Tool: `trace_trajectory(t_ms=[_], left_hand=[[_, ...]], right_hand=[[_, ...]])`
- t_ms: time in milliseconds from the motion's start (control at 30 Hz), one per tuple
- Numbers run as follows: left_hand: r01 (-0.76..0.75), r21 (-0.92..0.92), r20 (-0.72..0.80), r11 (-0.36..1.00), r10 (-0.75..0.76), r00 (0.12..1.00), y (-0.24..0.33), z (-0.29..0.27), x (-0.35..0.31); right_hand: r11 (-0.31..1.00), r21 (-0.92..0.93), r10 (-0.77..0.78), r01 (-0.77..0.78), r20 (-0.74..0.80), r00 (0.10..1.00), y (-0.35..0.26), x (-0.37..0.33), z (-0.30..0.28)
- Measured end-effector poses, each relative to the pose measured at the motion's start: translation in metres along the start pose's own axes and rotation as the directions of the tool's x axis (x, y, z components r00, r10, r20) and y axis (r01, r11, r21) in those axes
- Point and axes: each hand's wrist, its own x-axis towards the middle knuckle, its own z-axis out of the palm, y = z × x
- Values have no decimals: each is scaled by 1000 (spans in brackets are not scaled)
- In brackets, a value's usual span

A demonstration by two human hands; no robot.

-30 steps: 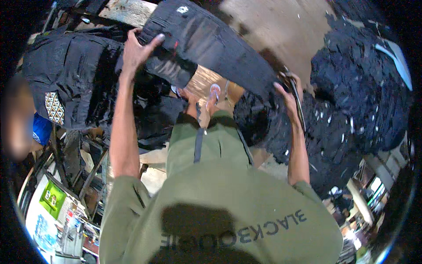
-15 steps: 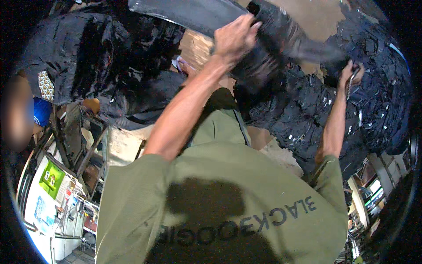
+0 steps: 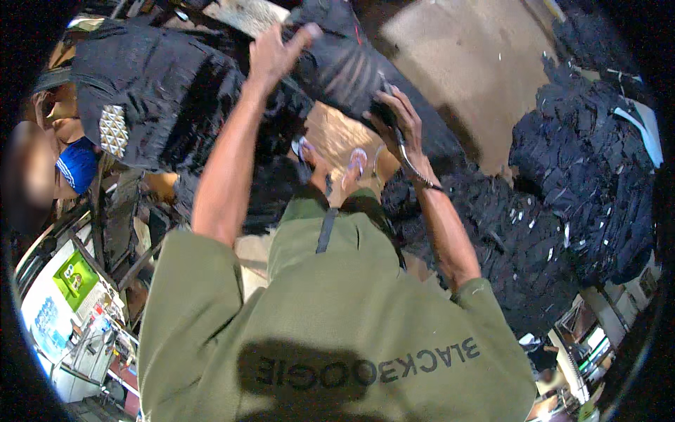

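Observation:
A black cloth garment [image 3: 351,74], creased and long like a trouser leg, stretches from the top middle down to the right. Beside its upper left edge is my left hand [image 3: 273,58], open, with thumb and fingers apart. Over the garment's middle my right hand [image 3: 404,123] is closed, its fingers curled round something dark with a thin silvery edge; the kind cannot be made out. A dark bracelet [image 3: 425,181] circles that wrist. Left of my left forearm lies a big heap of black cloth [image 3: 151,77].
Several heaps of black garments [image 3: 583,162] with small white tags lie at right. Brown floor [image 3: 478,70] shows at top right, and my sandalled feet [image 3: 355,163] stand below the garment. At far left is a person in blue shorts [image 3: 76,165], near a patterned patch [image 3: 114,131].
My right hand has come in from the far right to the garment's middle. My left hand has moved left and opened off the cloth. The stretched garment has dropped lower.

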Motion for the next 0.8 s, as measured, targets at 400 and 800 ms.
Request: trace_trajectory(t_ms=[400, 800], left_hand=[[71, -488, 300, 870, 91, 950, -11, 15, -23], [43, 255, -329, 966, 45, 943, -14, 52, -5]], right_hand=[[979, -196, 27, -55, -142, 989, -23, 21, 38], [997, 32, 75, -72, -100, 992, -36, 27, -2]])
